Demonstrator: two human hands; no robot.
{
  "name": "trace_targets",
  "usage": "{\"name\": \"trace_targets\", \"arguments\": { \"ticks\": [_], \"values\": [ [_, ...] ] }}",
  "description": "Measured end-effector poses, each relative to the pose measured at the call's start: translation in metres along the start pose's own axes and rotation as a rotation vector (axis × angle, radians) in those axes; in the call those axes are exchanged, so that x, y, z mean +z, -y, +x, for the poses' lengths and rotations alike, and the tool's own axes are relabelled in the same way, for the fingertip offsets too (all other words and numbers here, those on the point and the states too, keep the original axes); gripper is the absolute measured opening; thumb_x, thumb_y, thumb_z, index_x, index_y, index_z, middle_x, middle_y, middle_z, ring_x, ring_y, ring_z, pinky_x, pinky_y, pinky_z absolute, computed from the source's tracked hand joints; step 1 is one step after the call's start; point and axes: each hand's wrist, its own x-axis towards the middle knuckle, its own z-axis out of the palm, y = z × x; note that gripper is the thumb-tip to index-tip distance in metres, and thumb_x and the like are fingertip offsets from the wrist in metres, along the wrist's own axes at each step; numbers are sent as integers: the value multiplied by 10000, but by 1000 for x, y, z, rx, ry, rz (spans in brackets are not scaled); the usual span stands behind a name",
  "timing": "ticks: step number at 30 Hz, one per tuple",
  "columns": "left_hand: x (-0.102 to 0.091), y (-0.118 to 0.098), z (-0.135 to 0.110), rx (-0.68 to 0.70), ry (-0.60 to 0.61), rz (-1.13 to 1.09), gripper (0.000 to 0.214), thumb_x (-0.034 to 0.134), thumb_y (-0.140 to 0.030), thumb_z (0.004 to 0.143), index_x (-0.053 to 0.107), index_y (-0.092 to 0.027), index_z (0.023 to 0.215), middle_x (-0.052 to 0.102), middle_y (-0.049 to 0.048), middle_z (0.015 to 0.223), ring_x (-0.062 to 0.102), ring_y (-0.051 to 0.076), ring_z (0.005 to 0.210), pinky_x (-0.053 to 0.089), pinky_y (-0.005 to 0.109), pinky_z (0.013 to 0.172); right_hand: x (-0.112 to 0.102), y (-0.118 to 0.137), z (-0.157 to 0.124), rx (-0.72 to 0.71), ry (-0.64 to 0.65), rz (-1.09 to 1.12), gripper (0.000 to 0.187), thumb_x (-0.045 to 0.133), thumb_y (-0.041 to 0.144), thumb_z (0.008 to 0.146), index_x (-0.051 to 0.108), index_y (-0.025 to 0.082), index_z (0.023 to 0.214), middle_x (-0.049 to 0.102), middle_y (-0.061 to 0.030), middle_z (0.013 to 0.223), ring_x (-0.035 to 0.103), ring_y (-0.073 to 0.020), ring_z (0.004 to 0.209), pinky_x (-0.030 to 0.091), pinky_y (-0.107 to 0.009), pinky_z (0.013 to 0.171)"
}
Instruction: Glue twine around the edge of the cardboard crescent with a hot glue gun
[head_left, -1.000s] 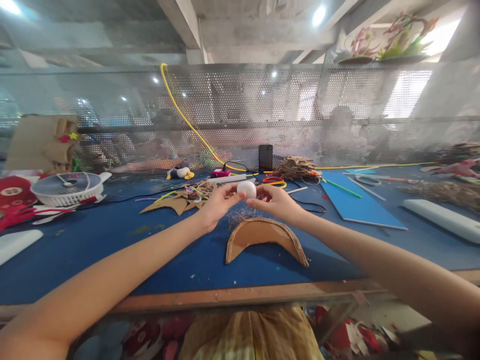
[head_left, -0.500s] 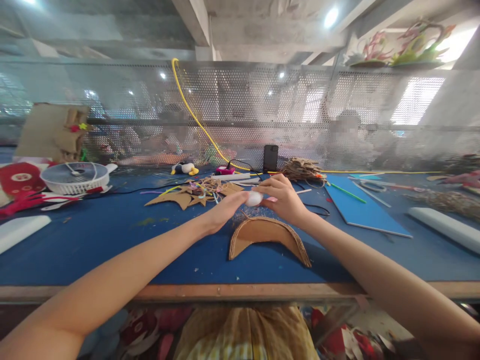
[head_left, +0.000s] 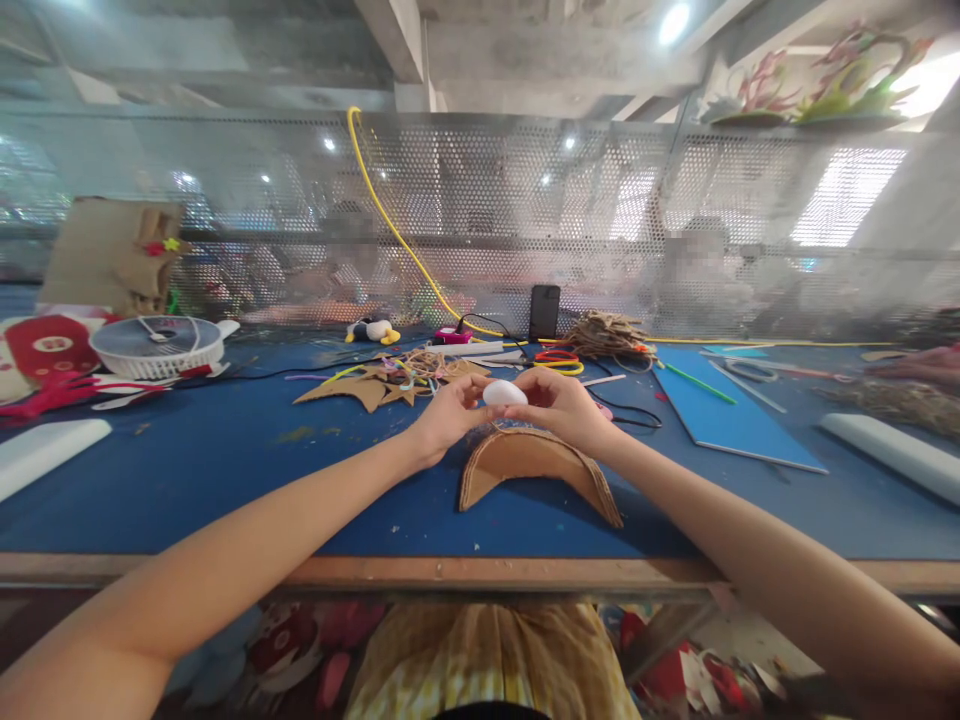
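Note:
A white egg-shaped piece [head_left: 505,394] is held up between both hands over the middle of the table. My left hand [head_left: 448,412] pinches it from the left. From the other side, the fingers and thumb of my right hand [head_left: 559,405] close on it. Just below and nearer to me is a crescent of layered corrugated cardboard [head_left: 536,465] on the blue surface. Behind my left hand lie pointed cardboard cut-outs [head_left: 364,388] under a tangle of thin coloured strands [head_left: 420,368].
A black phone [head_left: 544,312] stands upright before the perforated metal screen. Right of it lie a bundle of dry twigs [head_left: 606,335] and a blue board [head_left: 731,415] with a green stick. At left is a white round fan [head_left: 159,348]. White foam blocks [head_left: 892,450] flank the table.
My right hand has come down around the white piece, which has turned and shows more of its oval shape. A red and yellow ring-shaped item behind the hands is now uncovered.

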Motion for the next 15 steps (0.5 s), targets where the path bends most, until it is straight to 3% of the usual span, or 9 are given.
{"name": "trace_targets", "arguments": {
  "ticks": [3, 6, 9, 11, 13, 14, 15],
  "values": [
    [-2, -1, 0, 22, -8, 45, 499, 947, -452, 565, 691, -200, 911, 713, 55, 977, 623, 240, 1001, 434, 400, 961, -6, -4, 1, 22, 82, 122, 429, 839, 480, 710, 729, 177, 993, 741, -45, 968, 670, -183, 896, 532, -332, 833],
    [-4, -1, 2, 31, 32, 22, 514, 941, -458, 579, 692, -187, 938, 712, 59, 993, 624, 229, 974, 438, 390, 949, -8, -6, 2, 16, 78, 115, 415, 719, 514, 834, 738, 185, 1086, 748, -59, 1050, 669, -175, 920, 529, -322, 835],
    [-6, 0, 2, 17, 55, -11, 530, 927, -478, 608, 685, -173, 967, 711, 64, 1006, 628, 222, 968, 436, 380, 948, -7, -6, 4, 14, -35, 63, 454, 631, 544, 891, 714, 197, 1171, 744, -66, 1076, 663, -170, 879, 539, -308, 771],
    [-6, 2, 2, 0, 39, -21, 542, 922, -487, 618, 685, -169, 987, 712, 67, 1021, 628, 221, 977, 433, 381, 956, -8, 1, 2, 0, -166, -15, 429, 614, 542, 902, 721, 189, 1122, 744, -61, 980, 654, -167, 807, 537, -301, 713],
    [-6, 4, 1, -11, -3, -31, 556, 924, -491, 618, 687, -173, 1007, 717, 71, 1039, 627, 226, 999, 429, 387, 969, -15, 16, -6, -96, -258, -144, 372, 562, 513, 945, 737, 185, 971, 715, -46, 825, 634, -161, 721, 513, -294, 648],
    [-5, 5, 0, -11, -33, -34, 557, 926, -491, 615, 689, -178, 1010, 721, 72, 1041, 628, 229, 1010, 427, 389, 973, -20, 26, -12, -204, -228, -204, 352, 541, 476, 969, 731, 193, 882, 697, -39, 773, 627, -155, 690, 502, -293, 632],
    [-5, 6, 0, -11, -58, -38, 547, 927, -492, 613, 692, -179, 994, 728, 73, 1028, 632, 234, 1013, 428, 389, 970, -25, 36, -19, -345, -121, -244, 375, 499, 435, 1001, 715, 202, 801, 675, -32, 718, 623, -148, 663, 499, -296, 630]
  ]
}}
